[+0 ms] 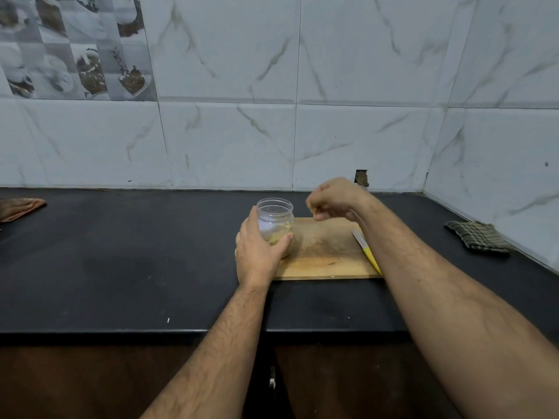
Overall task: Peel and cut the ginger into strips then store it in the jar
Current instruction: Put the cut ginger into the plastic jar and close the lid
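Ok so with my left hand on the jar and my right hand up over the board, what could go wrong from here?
1. The right hand seems to pinch a few ginger strips beside the open jar; they might miss its narrow mouth.
2. The knife lies under your right forearm at the cutting board edge; lowering the arm could knock it.

Position: a single head-worn camera, looking from above the near edge of the bench.
Facing: forward and slightly down, toward the tiled wall.
Nearness: forearms' reach.
Lens: wide-angle.
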{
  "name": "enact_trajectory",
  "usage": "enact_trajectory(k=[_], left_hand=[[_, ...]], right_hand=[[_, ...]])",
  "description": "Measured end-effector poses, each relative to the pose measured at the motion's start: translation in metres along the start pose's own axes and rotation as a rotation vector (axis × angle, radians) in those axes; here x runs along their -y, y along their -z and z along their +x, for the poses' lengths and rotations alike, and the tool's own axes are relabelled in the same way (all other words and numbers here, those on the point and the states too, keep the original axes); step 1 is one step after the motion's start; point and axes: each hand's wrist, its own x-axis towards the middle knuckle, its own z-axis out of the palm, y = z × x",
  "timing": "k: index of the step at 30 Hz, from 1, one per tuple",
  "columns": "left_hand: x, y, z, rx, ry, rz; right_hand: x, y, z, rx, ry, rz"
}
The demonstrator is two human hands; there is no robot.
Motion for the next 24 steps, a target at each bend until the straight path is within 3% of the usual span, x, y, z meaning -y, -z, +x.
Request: enact_trajectory(k=[3,6,11,13,24], left_hand=[[0.001,-0.001,0.0,0.005,-0.003,0.005],[0.001,-0.001,0.001,0.005,0.003,0.009],[0.001,-0.001,0.001,0.012,0.007,0.01],[0.001,-0.002,0.001,0.015,0.006,0.006],[0.003,-0.002,0.003,0.003,0.008,0.011]], right_hand=[[0.029,-0.013,0.006,-0.034,0.098,0.001],[0.044,-0.034,0.016,-0.088,0.167,-0.157],[0.045,-0.062,0.023,-0.127,0.327,-0.683],[0.043,-0.066,0.025,-0.152,0.349,-0.787],[0.04,-0.046,0.017,-0.187,0.371,-0.614]])
